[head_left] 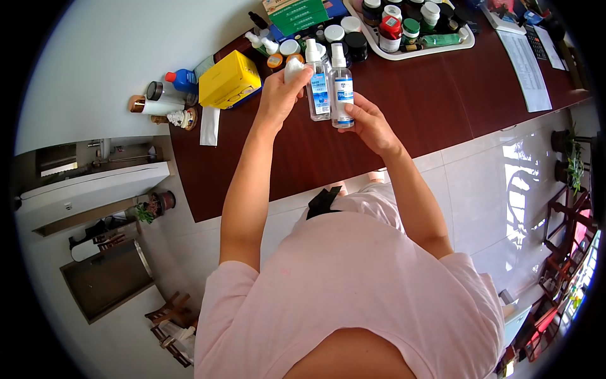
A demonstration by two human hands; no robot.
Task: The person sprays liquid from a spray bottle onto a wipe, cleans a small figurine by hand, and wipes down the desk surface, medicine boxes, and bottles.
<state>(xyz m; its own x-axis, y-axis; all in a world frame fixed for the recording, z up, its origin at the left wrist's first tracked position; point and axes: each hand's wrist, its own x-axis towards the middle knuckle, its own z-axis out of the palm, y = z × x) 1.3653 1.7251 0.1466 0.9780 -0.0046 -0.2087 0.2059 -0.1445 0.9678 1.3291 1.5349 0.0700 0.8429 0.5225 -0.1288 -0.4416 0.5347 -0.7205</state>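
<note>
My right hand (374, 126) is closed around the lower part of a clear spray bottle (344, 93) with a white nozzle and a blue-and-white label. Right beside it is a second clear spray bottle (320, 98) with a light blue label. My left hand (282, 95) is closed, with a white crumpled wad (293, 68) showing at its fingers; it looks like tissue. The left thumb reaches the upper side of the second bottle, and I cannot tell whether it grips it. Both bottles are roughly upright over the dark red table (404, 95).
Left of my hands stands a yellow box (230, 79), with a blue bottle (183, 80) beyond it. Jars and green boxes (295, 16) crowd the back. A white tray (435, 52) holds several bottles. Papers (525, 69) lie at the right.
</note>
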